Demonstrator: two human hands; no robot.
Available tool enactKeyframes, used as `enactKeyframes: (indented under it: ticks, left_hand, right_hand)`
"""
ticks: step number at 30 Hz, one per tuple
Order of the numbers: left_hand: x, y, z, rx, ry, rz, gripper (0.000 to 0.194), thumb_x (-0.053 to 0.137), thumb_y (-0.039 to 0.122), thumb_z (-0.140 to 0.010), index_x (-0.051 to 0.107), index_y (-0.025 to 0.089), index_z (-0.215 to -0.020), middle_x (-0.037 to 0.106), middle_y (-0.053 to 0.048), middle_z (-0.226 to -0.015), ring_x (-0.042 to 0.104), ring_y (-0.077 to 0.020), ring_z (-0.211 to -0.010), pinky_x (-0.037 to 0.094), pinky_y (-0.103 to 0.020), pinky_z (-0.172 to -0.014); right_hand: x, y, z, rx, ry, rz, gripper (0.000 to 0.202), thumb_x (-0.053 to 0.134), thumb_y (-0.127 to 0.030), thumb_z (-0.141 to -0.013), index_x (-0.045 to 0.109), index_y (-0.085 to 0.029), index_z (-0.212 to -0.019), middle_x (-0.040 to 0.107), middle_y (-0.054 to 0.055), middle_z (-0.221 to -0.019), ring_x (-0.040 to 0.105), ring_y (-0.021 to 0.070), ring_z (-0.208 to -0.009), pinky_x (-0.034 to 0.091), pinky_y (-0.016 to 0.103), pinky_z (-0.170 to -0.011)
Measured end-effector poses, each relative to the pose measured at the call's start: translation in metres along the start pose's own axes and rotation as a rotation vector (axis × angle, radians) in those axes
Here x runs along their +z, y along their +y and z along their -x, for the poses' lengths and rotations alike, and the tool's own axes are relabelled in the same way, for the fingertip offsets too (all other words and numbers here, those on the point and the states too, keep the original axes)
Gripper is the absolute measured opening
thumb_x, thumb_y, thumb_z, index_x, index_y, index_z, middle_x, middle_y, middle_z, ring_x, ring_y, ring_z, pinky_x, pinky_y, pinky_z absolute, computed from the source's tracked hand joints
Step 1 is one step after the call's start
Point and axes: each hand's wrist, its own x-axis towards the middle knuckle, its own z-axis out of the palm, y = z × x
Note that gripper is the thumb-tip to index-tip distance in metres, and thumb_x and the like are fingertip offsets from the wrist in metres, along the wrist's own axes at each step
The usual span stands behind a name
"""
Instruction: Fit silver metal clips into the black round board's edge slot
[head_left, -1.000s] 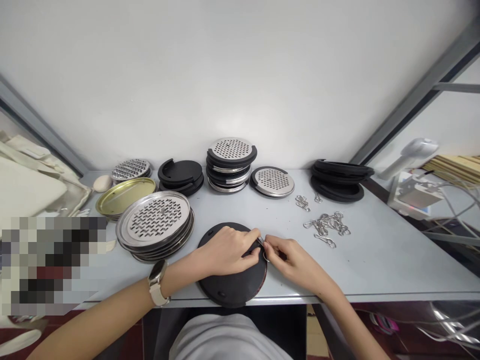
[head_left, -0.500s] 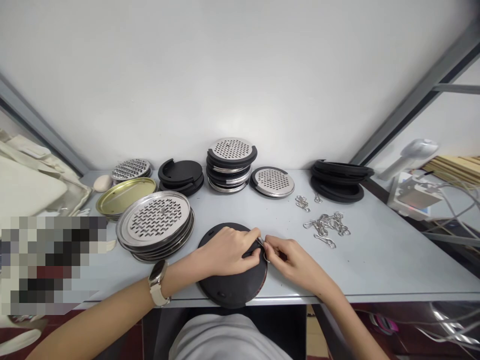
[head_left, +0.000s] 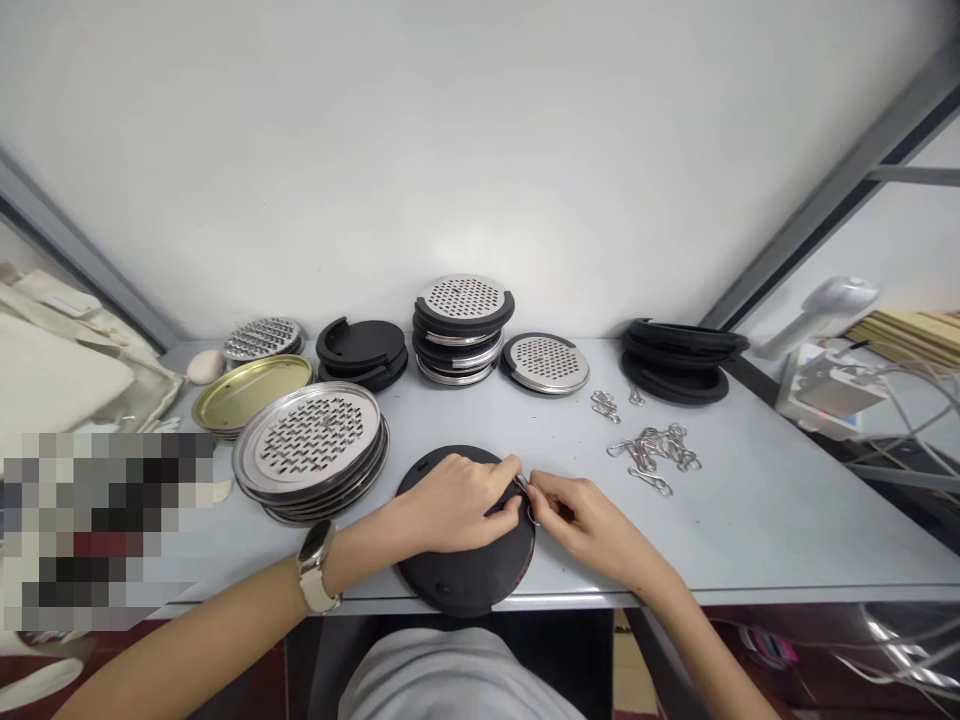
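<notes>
A round black disc [head_left: 469, 580] lies flat at the table's front edge, partly covered by my left hand [head_left: 461, 505]. That hand rests across the disc, its thumb and forefinger pinched together at the disc's right rim on a small metal piece. From the right, my right hand [head_left: 581, 520] pinches a metal wire clip [head_left: 533, 517] at the same rim; most of the clip is hidden by the fingers. To the right lies a loose heap of similar wire clips [head_left: 656, 450], with a smaller group [head_left: 604, 406] behind it.
Perforated metal grater discs [head_left: 315, 440] are stacked at left, near gold-coloured lids [head_left: 255, 390]. Along the wall stand black holders [head_left: 364, 350], a mixed stack of grater discs and black rings [head_left: 463, 325], one grater disc [head_left: 550, 363] and black rings [head_left: 679, 365].
</notes>
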Motion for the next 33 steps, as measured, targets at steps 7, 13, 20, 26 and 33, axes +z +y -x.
enactKeyframes:
  ticks: [7,13,20,26,33]
  left_hand:
    - [-0.0018,-0.0002,0.0003,0.019,-0.012,0.004,0.011,0.038,0.030,-0.090,0.041,0.019,-0.092,0.061,0.002,-0.068,0.061,-0.0180,-0.059,0.032,-0.028,-0.051]
    - [-0.0019,-0.0002,0.0010,0.034,-0.010,0.018,0.012,0.037,0.029,-0.090,0.042,0.019,-0.095,0.061,0.002,-0.071,0.061,-0.0176,-0.061,0.032,-0.028,-0.052]
    - [-0.0004,-0.0008,0.0007,0.034,0.008,0.021,0.010,0.037,0.029,-0.091,0.041,0.019,-0.092,0.062,0.002,-0.072,0.061,-0.0171,-0.061,0.031,-0.028,-0.052]
    - [0.0001,-0.0010,0.0010,0.046,0.012,0.027,0.010,0.038,0.028,-0.090,0.040,0.019,-0.092,0.061,0.002,-0.071,0.060,-0.0172,-0.061,0.031,-0.029,-0.052]
    - [-0.0013,-0.0020,0.0007,0.041,0.010,0.005,0.009,0.037,0.028,-0.091,0.041,0.020,-0.091,0.062,0.002,-0.070,0.061,-0.0179,-0.060,0.032,-0.028,-0.052]
  right_hand:
    - [0.0004,-0.0006,0.0007,-0.018,-0.004,-0.002,0.030,0.035,-0.031,-0.094,0.031,-0.020,-0.066,0.031,-0.007,-0.058,0.029,0.0089,-0.053,0.025,0.022,-0.050]
    - [0.0010,0.0001,0.0012,-0.036,0.007,0.036,0.027,0.037,-0.026,-0.092,0.031,-0.020,-0.066,0.032,-0.007,-0.057,0.030,0.0087,-0.053,0.026,0.022,-0.051]
    - [0.0014,-0.0011,0.0005,-0.048,0.066,0.053,0.028,0.039,-0.024,-0.090,0.028,-0.020,-0.065,0.033,-0.007,-0.056,0.032,0.0087,-0.052,0.026,0.021,-0.050]
    - [0.0018,-0.0024,0.0004,-0.067,0.108,0.095,0.027,0.041,-0.022,-0.088,0.029,-0.020,-0.064,0.035,-0.006,-0.056,0.034,0.0089,-0.052,0.027,0.021,-0.051]
    - [0.0009,-0.0004,0.0010,-0.064,0.123,0.112,0.029,0.040,-0.023,-0.089,0.026,-0.020,-0.064,0.033,-0.006,-0.057,0.035,0.0091,-0.054,0.027,0.021,-0.052]
